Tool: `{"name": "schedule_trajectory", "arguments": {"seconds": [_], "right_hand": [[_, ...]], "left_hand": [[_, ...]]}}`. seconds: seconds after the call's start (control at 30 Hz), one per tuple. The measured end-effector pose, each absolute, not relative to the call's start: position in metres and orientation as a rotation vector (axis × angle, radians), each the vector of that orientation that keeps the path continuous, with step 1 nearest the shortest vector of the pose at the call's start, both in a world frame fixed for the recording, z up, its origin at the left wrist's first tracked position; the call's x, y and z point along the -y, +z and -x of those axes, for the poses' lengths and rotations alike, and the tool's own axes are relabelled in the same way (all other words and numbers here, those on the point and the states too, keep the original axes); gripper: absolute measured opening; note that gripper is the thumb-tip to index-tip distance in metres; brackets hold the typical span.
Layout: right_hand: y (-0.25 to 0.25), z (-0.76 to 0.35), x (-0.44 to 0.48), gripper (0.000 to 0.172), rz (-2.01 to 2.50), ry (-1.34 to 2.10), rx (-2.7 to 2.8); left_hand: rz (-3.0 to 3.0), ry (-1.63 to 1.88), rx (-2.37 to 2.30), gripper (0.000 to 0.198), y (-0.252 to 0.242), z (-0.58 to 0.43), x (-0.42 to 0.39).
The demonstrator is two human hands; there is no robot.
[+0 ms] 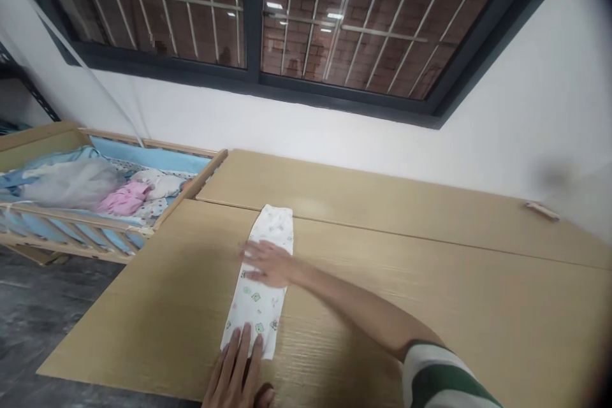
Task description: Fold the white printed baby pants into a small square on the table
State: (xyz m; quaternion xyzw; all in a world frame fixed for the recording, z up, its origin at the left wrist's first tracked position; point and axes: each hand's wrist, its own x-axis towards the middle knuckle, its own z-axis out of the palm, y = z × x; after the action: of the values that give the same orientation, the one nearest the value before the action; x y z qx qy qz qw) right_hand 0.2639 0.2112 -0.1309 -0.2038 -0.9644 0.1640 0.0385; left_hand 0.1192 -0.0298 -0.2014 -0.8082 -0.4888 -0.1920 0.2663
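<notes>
A white cloth garment point(258, 306) with small green and pink prints lies folded into a long narrow strip on the wooden tabletop point(382, 306). It looks like a pair of baby pants folded lengthwise, though I cannot be sure. My right hand point(268, 264) reaches in from the right and rests across the garment's upper middle, palm down, fingers spread and slightly blurred. On the near end lie the fingertips of my left hand point(236, 373), stretched out flat. Neither hand grips the cloth.
A wooden crib point(176, 213) with blue lining adjoins the table's left end, holding a pink cloth point(127, 197) and other fabrics. A seam runs along the tabletop. A small pale object point(542, 210) lies at the far right, below the white wall and barred window point(253, 80).
</notes>
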Motion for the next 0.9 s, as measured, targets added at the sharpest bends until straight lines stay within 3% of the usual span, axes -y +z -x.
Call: {"name": "schedule_trajectory", "arguments": {"seconds": [0.2,0.4,0.57,0.73,0.9], "right_hand": [[-0.128,-0.272,-0.33,0.061,0.985,0.331,2.888],[-0.12,-0.271,-0.352,0.063,1.088,0.299,2.769],[-0.103,-0.282,-0.252,0.063,1.015,0.277,2.542],[-0.084,-0.325,-0.088,0.044,0.765,0.754,2.72],[-0.107,-0.349,0.008,0.064,1.003,0.755,2.66]], "left_hand": [[2.19,-0.524,1.336,0.061,-0.203,-0.119,0.03],[2.224,-0.544,1.354,0.056,-0.188,-0.118,0.03],[2.336,-0.63,1.37,0.048,-0.174,-0.094,0.024],[2.514,-0.696,1.468,0.05,-0.158,-0.077,0.026],[2.708,-0.649,1.416,0.049,-0.158,-0.08,0.051]]}}
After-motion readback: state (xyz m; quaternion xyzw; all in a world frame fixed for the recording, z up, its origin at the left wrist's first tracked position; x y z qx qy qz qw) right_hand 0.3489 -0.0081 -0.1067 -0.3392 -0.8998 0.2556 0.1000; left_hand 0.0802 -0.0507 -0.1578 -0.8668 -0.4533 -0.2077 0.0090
